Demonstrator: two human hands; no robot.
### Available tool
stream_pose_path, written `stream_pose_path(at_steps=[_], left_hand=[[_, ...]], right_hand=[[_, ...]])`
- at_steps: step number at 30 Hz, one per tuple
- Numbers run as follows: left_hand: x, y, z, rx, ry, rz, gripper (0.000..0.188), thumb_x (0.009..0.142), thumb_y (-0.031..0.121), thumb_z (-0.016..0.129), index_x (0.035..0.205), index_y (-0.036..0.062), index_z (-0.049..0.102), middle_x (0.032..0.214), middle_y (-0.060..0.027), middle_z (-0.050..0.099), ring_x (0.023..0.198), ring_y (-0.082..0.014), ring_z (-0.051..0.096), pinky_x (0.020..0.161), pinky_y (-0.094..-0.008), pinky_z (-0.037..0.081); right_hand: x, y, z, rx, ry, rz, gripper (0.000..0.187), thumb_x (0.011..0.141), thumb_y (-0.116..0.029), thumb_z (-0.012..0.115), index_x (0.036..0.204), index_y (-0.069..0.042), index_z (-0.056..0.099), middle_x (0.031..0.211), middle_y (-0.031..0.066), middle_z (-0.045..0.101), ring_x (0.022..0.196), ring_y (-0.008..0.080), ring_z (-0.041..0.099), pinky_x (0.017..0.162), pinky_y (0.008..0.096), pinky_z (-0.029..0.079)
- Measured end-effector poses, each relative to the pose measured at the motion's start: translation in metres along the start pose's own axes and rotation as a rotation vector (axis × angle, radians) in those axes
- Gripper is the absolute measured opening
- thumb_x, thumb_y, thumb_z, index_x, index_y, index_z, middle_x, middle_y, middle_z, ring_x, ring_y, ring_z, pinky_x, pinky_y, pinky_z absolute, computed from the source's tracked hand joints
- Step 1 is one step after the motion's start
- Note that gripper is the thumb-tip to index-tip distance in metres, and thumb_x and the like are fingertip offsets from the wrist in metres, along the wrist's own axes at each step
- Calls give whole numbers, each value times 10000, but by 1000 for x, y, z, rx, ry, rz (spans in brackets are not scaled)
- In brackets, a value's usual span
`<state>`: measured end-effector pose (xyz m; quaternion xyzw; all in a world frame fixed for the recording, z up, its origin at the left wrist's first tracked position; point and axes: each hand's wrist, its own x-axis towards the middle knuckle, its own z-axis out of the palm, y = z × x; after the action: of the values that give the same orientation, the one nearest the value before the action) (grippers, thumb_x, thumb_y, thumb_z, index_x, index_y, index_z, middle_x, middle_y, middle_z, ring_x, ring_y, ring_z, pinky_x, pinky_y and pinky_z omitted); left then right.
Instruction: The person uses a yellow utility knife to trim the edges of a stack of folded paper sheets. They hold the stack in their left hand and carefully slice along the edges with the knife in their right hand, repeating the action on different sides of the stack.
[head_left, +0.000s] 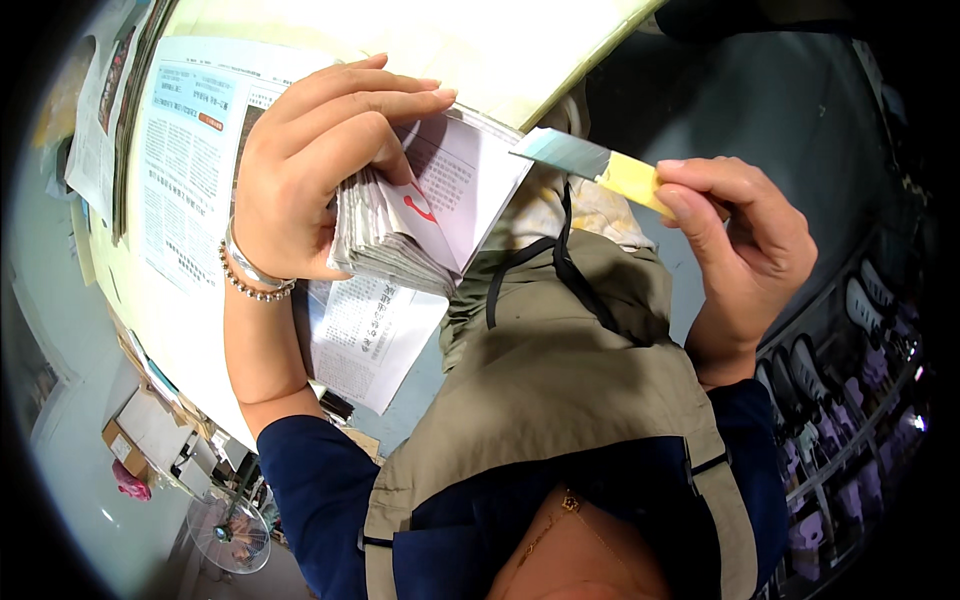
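"Blade (pixel 566 155) at the corner of the paper stack (pixel 475 185), pinched by its yellow grip (pixel 632 182) in the right hand (pixel 745 220)! Touching?"

"Can't tell from here. Left hand (pixel 310 170) curls around the stack, at the edge of the bench (pixel 480 40)."

"And the step?"

"Looks like lining up blade and stack; the next move probably calls for steady paper and a controlled edge."

"Its line?"

"Long axis slants across: tip up and left toward the stack, grip down and right."

Two hands (pixel 290 170), one yellow-handled blade (pixel 592 166), one folded paper stack (pixel 448 205), two bracelets (pixel 262 294), one fan (pixel 228 533).
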<state>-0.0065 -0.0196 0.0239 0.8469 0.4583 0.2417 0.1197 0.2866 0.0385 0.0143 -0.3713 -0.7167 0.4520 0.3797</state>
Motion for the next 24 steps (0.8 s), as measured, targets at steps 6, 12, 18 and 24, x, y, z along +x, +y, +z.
stream_pose_path(at_steps=[6, 12, 18, 24], left_hand=[[1, 2, 0, 11, 5, 4, 209, 731, 264, 655, 658, 84, 578, 1059, -137, 735, 1037, -308, 686, 967, -478, 505], [5, 5, -1, 3, 14, -2, 193, 701, 238, 681, 648, 92, 567, 1021, -121, 740, 1006, -307, 697, 943, -494, 514], [9, 13, 4, 36, 75, -44, 245, 655, 172, 693, 571, 88, 478, 929, -143, 753, 974, -281, 713, 954, -470, 521], [10, 14, 5, 34, 88, -62, 243, 649, 171, 692, 568, 89, 478, 922, -141, 754, 965, -280, 716, 950, -470, 522]], right_hand=[[14, -12, -2, -102, -91, -19, 124, 810, 74, 707, 930, 45, 711, 840, 100, 697, 687, 116, 587, 620, 221, 425], [24, -10, 2, -217, -171, -208, 127, 797, 51, 733, 921, 28, 720, 795, 85, 696, 638, 110, 559, 557, 223, 382], [26, -13, 3, -258, -179, -234, 123, 779, 51, 742, 896, 21, 721, 760, 73, 688, 607, 110, 540, 528, 227, 361], [25, -15, 0, -271, -161, -231, 122, 763, 62, 745, 873, 20, 714, 759, 74, 692, 602, 114, 542, 524, 230, 362]])
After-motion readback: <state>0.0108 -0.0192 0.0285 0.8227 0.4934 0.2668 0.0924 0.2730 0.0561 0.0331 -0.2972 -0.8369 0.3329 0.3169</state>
